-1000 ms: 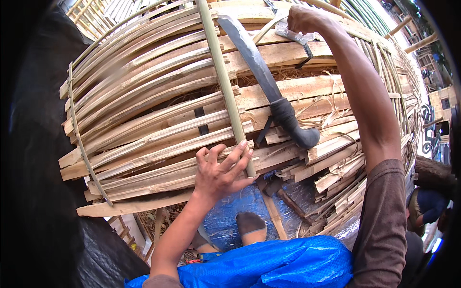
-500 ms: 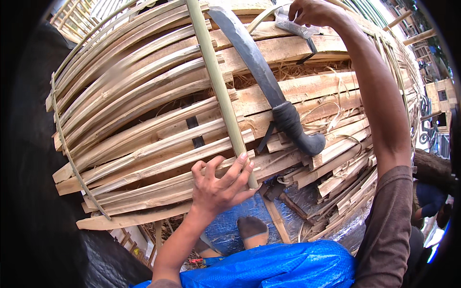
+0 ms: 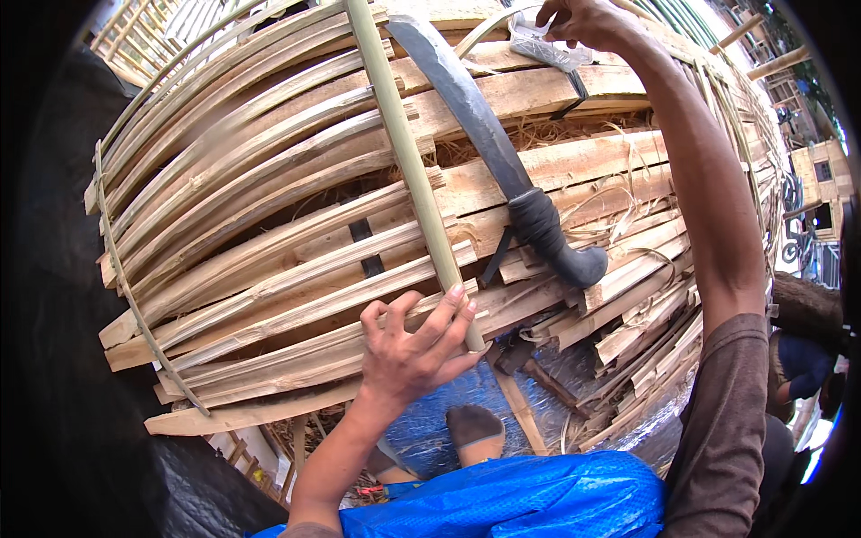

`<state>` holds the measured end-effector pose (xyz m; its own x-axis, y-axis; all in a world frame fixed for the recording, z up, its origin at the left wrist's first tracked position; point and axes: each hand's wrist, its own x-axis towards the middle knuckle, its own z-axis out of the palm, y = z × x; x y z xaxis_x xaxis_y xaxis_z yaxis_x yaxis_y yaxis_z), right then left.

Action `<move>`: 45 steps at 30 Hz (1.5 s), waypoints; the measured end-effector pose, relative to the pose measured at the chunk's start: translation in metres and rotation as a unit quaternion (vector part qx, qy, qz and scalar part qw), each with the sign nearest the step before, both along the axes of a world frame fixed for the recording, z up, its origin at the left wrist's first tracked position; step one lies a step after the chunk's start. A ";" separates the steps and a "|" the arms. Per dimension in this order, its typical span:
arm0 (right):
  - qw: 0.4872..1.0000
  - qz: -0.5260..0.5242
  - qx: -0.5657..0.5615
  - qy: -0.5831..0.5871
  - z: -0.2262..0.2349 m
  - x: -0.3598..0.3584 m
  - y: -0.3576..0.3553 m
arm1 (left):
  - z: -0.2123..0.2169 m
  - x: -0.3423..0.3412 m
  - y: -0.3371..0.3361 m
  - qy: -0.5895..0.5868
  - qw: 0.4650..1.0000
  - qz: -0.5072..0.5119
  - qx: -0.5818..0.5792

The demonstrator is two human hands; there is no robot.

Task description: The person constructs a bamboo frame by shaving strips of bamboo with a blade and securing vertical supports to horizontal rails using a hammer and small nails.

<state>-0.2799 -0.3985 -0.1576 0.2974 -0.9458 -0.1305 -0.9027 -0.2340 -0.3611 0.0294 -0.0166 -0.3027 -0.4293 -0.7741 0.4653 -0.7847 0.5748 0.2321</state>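
Note:
A green bamboo pole (image 3: 408,161) lies across a row of split wooden slats (image 3: 296,264). My left hand (image 3: 413,345) grips its near end, index and middle fingers over it and the thumb below. At the far right, my right hand (image 3: 587,22) bends over a clear plastic container (image 3: 549,52), fingers curled and drawn together at its rim; whatever is between the fingertips is too small to tell. A large dark-bladed machete (image 3: 471,112) rests between the hands, its black-wrapped, hooked handle (image 3: 552,238) toward me.
Thick wooden planks (image 3: 574,166) with curly shavings lie under the machete. Split wood pieces (image 3: 641,332) are stacked at the right. A hammer-like tool (image 3: 543,377) lies below, by a blue sheet (image 3: 430,412). A thin bamboo strip (image 3: 134,305) crosses the slats' left ends.
My right hand has risen slightly out of the container toward the upper edge. My left hand keeps its grip on the bamboo pole.

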 end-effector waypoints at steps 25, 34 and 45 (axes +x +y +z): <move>0.975 -0.064 0.042 0.209 0.029 0.053 0.041 | -0.002 0.000 0.001 0.005 1.000 0.008 0.001; 0.986 -0.058 -0.048 0.148 0.011 0.030 0.028 | -0.003 0.000 0.000 -0.006 1.000 0.005 -0.008; 0.989 -0.013 0.010 0.147 0.026 0.035 0.031 | -0.002 0.000 0.002 -0.005 1.000 0.006 -0.003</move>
